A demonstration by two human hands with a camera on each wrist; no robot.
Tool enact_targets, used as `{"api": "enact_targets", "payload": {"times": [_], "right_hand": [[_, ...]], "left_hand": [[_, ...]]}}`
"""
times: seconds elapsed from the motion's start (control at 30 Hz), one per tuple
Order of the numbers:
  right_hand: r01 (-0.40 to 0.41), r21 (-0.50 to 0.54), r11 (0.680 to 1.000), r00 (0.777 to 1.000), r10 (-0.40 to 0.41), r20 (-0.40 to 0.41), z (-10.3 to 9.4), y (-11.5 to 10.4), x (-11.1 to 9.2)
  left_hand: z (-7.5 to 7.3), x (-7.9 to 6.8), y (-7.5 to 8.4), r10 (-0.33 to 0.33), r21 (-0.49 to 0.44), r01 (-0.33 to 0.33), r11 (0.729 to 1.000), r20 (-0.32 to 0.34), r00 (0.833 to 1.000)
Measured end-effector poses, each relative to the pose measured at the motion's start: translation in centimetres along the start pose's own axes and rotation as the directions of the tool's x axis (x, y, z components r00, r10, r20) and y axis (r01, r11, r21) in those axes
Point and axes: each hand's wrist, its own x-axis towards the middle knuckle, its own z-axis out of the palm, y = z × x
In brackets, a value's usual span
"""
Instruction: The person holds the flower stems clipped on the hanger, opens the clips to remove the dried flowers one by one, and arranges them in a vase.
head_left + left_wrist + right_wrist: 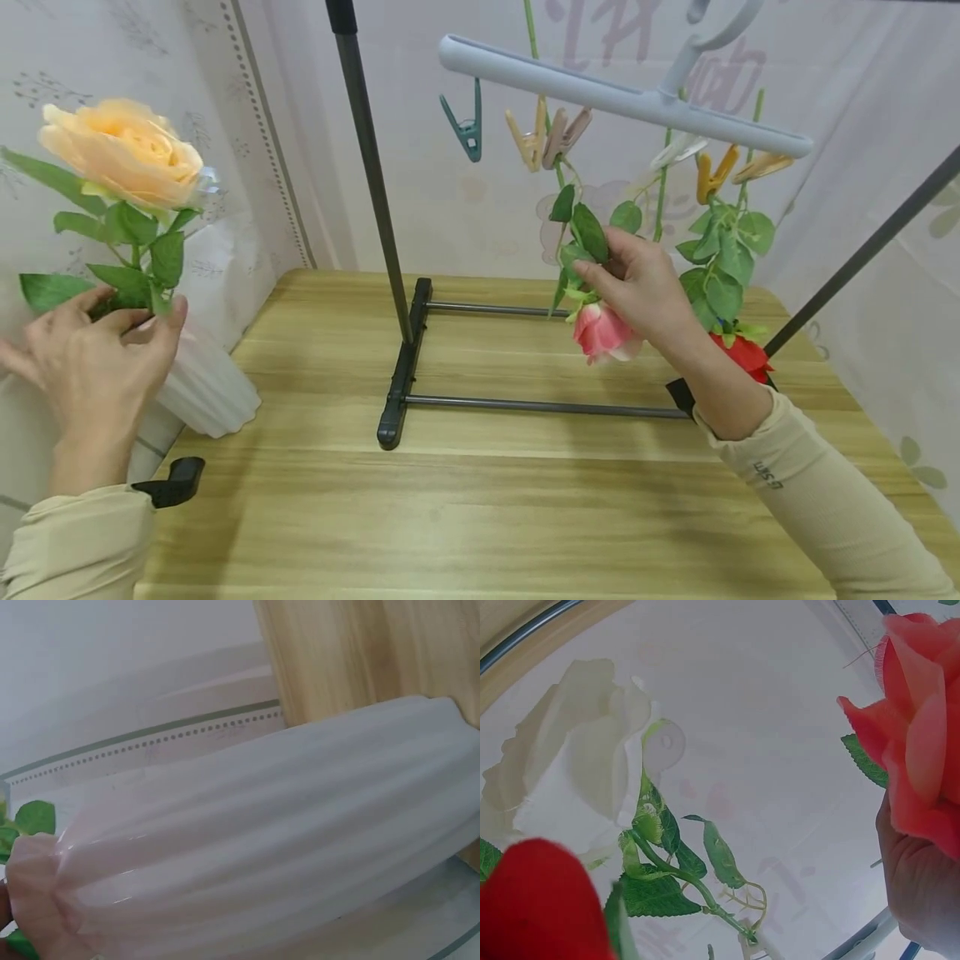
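Note:
At the left, my left hand (105, 358) grips the peach rose (127, 158) low among its leaves, just above the mouth of a ribbed white vase (210, 387). The vase fills most of the left wrist view, its pinkish rim (37, 892) beside a sliver of finger. My right hand (645, 287) holds the stem of a pink rose (602, 332) that hangs bloom-down under a grey hanger (555, 79). A red rose (742, 357) hangs partly behind my right forearm. In the right wrist view a white rose (577, 757) hangs near the pink one.
Several clothespins hang from the hanger, including a green one (467, 125) with nothing in it. A dark metal rack (367, 158) stands on the wooden table (315, 517), its base bars (525, 406) crossing the middle. Pale curtains (420, 200) surround the table.

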Motion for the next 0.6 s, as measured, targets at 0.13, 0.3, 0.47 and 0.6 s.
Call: {"api": "enact_targets", "payload": {"times": [0.13,0.3,0.47,0.6], "right_hand": [[0.003,-0.008,1.000,1.000,-0.003,0.002,-0.1,-0.1,0.0],[-0.004,-0.022,1.000,1.000,0.004,0.005,-0.2,-0.2,0.0],[-0.007,-0.020,1.000,1.000,0.007,0.006,-0.4,-0.2,-0.1],[0.000,-0.014,1.000,1.000,0.000,0.006,-0.4,-0.2,-0.1]], "left_hand": [[0.2,0.1,0.6,0.042,-0.062,-0.049,0.997,-0.102,0.994],[0.5,0.9,1.7,0.052,-0.103,-0.071,0.992,-0.180,0.982],[1.1,1.8,2.0,0.089,-0.066,-0.103,0.992,-0.194,0.977],[1.3,2.3,2.3,0.065,-0.061,-0.082,0.995,-0.241,0.968]]}}
